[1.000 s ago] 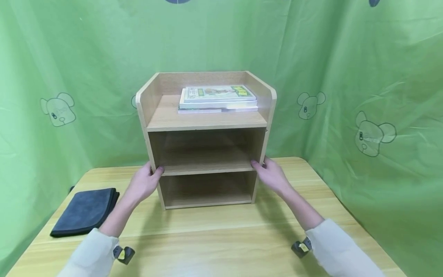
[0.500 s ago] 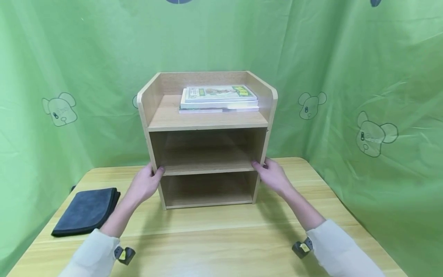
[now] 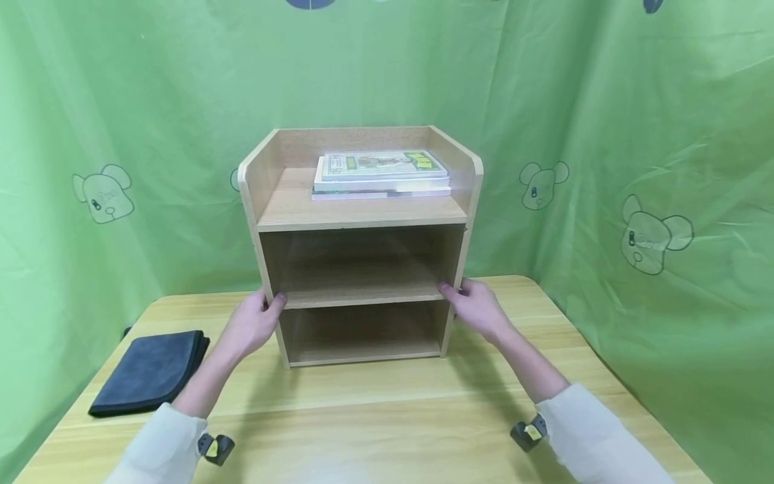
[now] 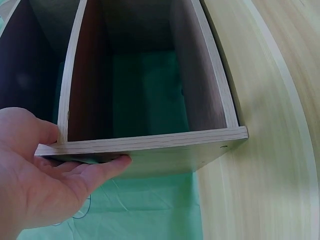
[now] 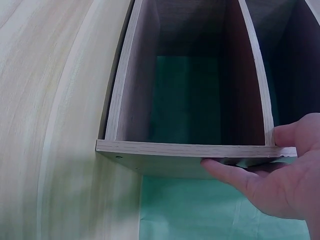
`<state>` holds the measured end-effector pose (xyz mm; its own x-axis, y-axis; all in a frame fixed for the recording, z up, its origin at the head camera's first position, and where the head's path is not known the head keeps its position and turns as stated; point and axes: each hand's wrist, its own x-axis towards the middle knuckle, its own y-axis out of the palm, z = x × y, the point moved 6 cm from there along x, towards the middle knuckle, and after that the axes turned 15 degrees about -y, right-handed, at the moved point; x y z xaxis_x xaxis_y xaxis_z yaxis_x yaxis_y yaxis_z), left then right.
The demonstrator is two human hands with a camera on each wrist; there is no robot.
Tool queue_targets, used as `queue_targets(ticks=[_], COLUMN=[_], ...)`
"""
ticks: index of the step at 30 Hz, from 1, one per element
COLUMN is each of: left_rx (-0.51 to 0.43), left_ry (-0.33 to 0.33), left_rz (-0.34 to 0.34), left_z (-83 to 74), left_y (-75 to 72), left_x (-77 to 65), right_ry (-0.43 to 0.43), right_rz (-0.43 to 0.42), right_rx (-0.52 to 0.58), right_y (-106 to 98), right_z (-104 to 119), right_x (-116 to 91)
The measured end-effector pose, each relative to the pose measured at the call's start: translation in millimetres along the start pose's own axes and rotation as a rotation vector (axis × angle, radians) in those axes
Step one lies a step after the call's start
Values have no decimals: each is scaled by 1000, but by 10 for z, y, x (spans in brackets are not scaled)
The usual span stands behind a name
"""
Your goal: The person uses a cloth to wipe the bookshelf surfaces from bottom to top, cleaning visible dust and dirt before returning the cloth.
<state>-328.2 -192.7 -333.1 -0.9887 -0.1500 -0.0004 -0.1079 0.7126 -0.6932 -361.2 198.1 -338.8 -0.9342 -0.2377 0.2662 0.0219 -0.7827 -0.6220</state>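
A light wooden desktop shelf point(image 3: 363, 220) with an upper tray and two compartments below stands upright on the table. My left hand point(image 3: 250, 324) grips its left side panel at the middle board, thumb at the front and fingers along the outside. On the opposite side panel my right hand point(image 3: 478, 310) holds on at the same height, its thumb inside by the middle board. Both wrist views show fingers lying against the outer face of the side panel point(image 4: 165, 142). Several stacked books point(image 3: 381, 175) lie flat on the top, toward the right.
A folded dark blue cloth point(image 3: 148, 370) with black edging lies at the table's left. The wood-grain table point(image 3: 387, 430) ends in rounded back corners. Green curtains point(image 3: 387, 67) with mouse drawings hang behind and at both sides.
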Motion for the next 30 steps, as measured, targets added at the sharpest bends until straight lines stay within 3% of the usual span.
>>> queue_targets(ticks=[14,25,30], left_rx=[17,28,26], left_ry=[-11,-12,-4], left_rz=[9,13,19], left_z=[22,21,25], left_y=[-1,-6,-7], left_x=[6,2,12], right_ry=[-4,25,32], right_rz=[17,57,73], right_rx=[0,220,260], right_y=[0,23,14], right_z=[24,-24,-40], right_x=[3,34,51])
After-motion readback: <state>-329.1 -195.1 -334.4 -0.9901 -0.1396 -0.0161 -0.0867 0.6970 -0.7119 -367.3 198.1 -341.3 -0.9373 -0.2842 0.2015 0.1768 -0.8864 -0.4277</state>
